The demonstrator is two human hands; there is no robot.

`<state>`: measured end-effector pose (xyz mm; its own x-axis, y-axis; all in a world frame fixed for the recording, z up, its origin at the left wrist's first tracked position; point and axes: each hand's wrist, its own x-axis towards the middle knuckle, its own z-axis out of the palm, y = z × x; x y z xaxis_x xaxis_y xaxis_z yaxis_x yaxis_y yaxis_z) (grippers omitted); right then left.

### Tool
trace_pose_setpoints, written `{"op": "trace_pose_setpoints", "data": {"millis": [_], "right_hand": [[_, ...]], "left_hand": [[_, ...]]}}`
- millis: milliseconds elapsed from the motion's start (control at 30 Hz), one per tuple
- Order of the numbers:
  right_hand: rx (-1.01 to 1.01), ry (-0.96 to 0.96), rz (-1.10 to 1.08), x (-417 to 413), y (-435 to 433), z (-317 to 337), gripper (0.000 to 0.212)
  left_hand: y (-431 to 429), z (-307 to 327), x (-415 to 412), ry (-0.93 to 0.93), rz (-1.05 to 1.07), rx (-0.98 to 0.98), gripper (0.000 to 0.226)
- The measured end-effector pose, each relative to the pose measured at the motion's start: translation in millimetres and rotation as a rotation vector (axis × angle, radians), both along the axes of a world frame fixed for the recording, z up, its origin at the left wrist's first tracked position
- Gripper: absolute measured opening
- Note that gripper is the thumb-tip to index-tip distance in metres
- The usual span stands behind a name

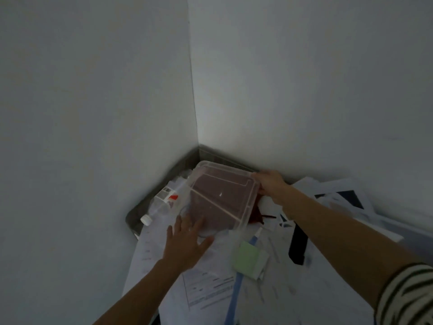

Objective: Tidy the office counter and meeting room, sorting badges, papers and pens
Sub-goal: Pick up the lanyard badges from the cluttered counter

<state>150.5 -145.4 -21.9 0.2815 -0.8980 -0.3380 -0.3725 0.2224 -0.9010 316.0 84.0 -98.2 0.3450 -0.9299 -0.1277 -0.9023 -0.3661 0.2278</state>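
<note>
Right hand [271,184] gripping clear box [222,198] rim, left hand [187,245] spread flat over papers [210,287]

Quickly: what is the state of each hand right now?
Left hand: open, fingers spread beside the box.
Right hand: gripping the box's edge.

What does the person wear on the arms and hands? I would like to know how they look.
The left hand and the right hand are bare: no glove, ring or watch shows. The left forearm is uncovered as far as the picture reaches. The right arm has a sleeve, pale with dark stripes, which ends well above the wrist.
</note>
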Motion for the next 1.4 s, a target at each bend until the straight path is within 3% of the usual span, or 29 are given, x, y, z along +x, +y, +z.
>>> {"op": "trace_pose_setpoints", "data": {"millis": [100, 167, 267, 333, 433, 600, 767, 867, 1000, 1167, 1300, 1400], "right_hand": [[-0.225, 0.425, 0.18, -19, -11, -9, 0.048], [-0.231, 0.65, 0.336, -33, -11, -9, 0.043], [-0.064, 0.937, 0.605, -42, 6, -7, 0.024], [0.012, 0.947, 0.767, -39, 22, -12, 0.02], [-0.091, 0.874, 0.933, -25, 40, -25, 0.033], [-0.454, 1.19, 1.064, -24, 51, -42, 0.036], [-0.537, 1.337, 1.07, -31, 52, -35, 0.04], [-0.569, 1.261, 0.967, -34, 46, -10, 0.025], [-0.699, 1.027, 0.69, -45, 24, 41, 0.027], [-0.55, 0.322, 0.288, -60, 12, 100, 0.027], [-0.43, 0.023, 0.082, -64, 22, 134, 0.027], [-0.34, -0.092, 0.01, -68, 30, 155, 0.022]], "left_hand": [[-16, -13, 4, -0.09, -0.032, -0.011, 0.096], [-24, -16, 5, -0.112, -0.036, 0.022, 0.085], [-28, -22, 5, -0.159, -0.041, 0.033, 0.075], [-28, -28, 6, -0.167, -0.048, 0.002, 0.076], [-28, -32, 6, -0.18, -0.044, -0.055, 0.077], [-27, -34, 5, -0.191, -0.045, -0.066, 0.083], [-26, -27, 5, -0.167, -0.059, -0.03, 0.083], [-27, -23, 6, -0.197, -0.08, -0.002, 0.083], [-34, -14, 7, -0.244, -0.109, 0.039, 0.074], [-51, 10, 10, -0.18, -0.102, -0.018, 0.048], [-66, 33, 3, 0.198, -0.075, -0.147, 0.021], [-74, 54, -14, 0.522, -0.074, -0.216, 0.022]]}}
